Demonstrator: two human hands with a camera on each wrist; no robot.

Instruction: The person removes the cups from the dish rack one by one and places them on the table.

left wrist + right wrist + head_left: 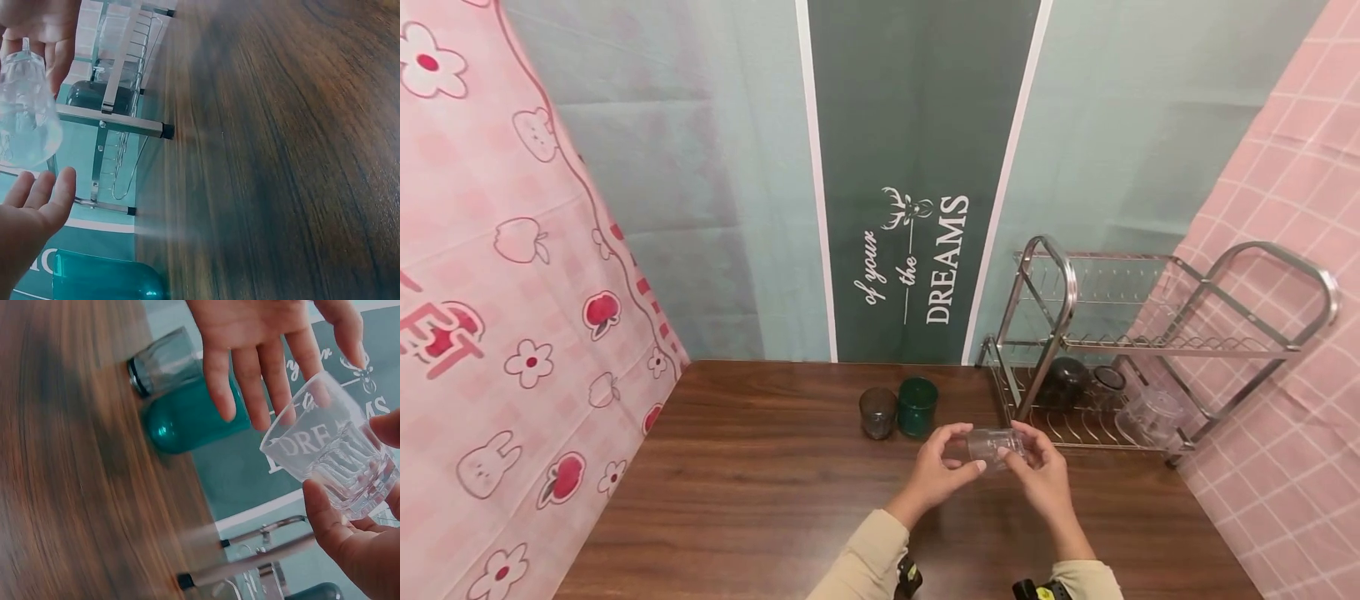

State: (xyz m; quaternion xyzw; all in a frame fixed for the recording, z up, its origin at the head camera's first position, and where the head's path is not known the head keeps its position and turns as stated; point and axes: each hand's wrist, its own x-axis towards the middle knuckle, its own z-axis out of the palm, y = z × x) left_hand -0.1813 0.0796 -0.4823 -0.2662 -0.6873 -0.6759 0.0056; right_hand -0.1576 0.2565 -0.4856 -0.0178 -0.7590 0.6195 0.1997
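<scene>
A clear, faceted drinking glass (994, 448) lies tilted sideways between both hands, raised over the wooden table. My right hand (1047, 482) grips it near the thick base, thumb and fingers on its sides, as the right wrist view of the glass (340, 456) shows. Around the rim end is my left hand (938, 477), its fingers stretched out; in the right wrist view the left hand (256, 337) has its palm toward the glass mouth. Behind the hands, a smoky grey glass (877, 413) and a teal glass (917, 407) stand side by side.
A two-tier metal dish rack (1180, 348) stands at the back right. Its lower tier holds a dark glass (1065, 383), a smaller greyish glass (1107, 385) and clear glassware (1152, 415). Printed curtains rise behind and beside the wooden table (737, 475).
</scene>
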